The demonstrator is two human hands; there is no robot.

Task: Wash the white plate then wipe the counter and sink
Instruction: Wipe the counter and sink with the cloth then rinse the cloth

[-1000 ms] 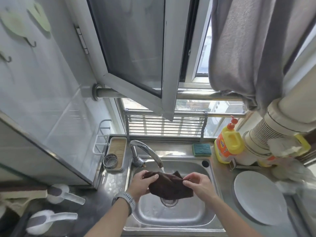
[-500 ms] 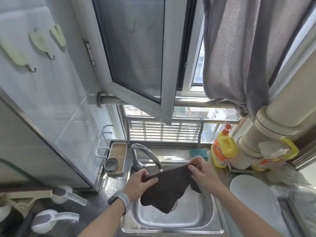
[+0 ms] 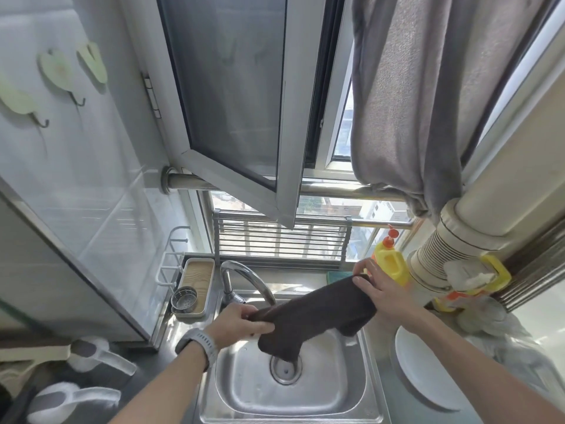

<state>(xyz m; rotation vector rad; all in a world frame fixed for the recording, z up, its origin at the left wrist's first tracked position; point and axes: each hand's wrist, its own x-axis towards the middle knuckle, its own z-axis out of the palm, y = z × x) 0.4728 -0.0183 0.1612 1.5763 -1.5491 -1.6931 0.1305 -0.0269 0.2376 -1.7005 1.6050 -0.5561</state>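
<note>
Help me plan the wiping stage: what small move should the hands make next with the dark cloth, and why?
Probably lower the dark brown cloth onto the steel counter. Left hand and right hand hold it stretched above the sink, touching no surface, and the white plate already rests aside.

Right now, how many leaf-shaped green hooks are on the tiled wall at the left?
3, in a rising row on the tiled wall: lowest hook at the picture's left edge, partly cut off; middle hook; highest hook, nearest the window. More may lie outside the view.
</note>
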